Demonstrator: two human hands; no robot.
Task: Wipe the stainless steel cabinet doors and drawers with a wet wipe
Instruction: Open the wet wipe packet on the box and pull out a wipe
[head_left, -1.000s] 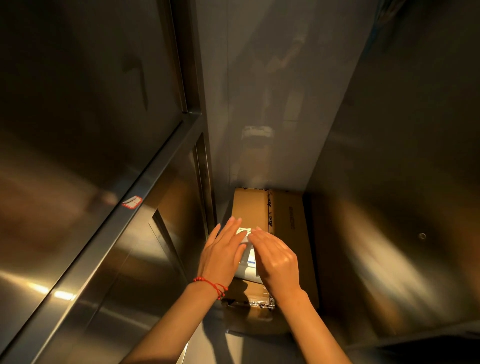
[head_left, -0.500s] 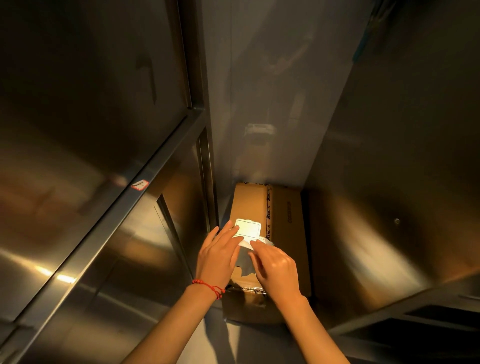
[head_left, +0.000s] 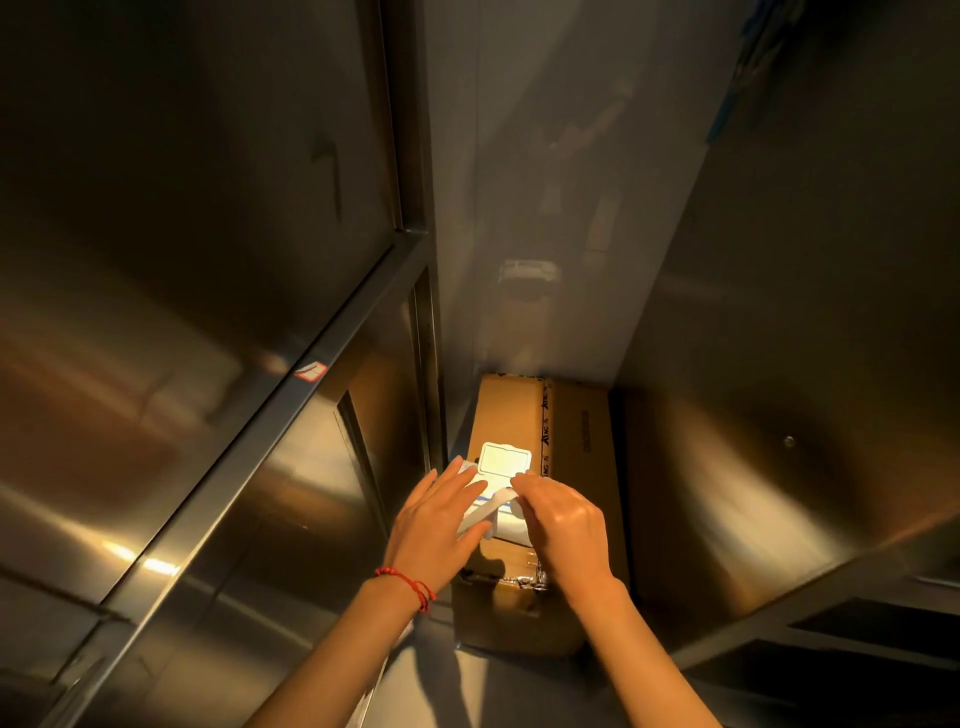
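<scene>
A white pack of wet wipes (head_left: 511, 522) lies on a cardboard box, its flip lid (head_left: 504, 459) standing open and brightly lit. My left hand (head_left: 435, 525), with a red string bracelet at the wrist, rests flat on the pack's left side. My right hand (head_left: 563, 525) pinches a white wet wipe (head_left: 485, 512) that stretches out of the pack's opening towards the left. Stainless steel cabinet doors (head_left: 156, 260) rise on the left, and another steel panel (head_left: 779, 364) stands on the right.
The cardboard box (head_left: 566, 431) sits on the floor in a narrow gap between the steel units, against a grey back wall (head_left: 545, 182). A small red-edged sticker (head_left: 310, 371) marks the left cabinet's frame. A dark shelf opening (head_left: 872, 629) shows at the lower right.
The pack's lid went from shut under my fingers to open. My right hand has since drawn a wipe partly out of the opening.
</scene>
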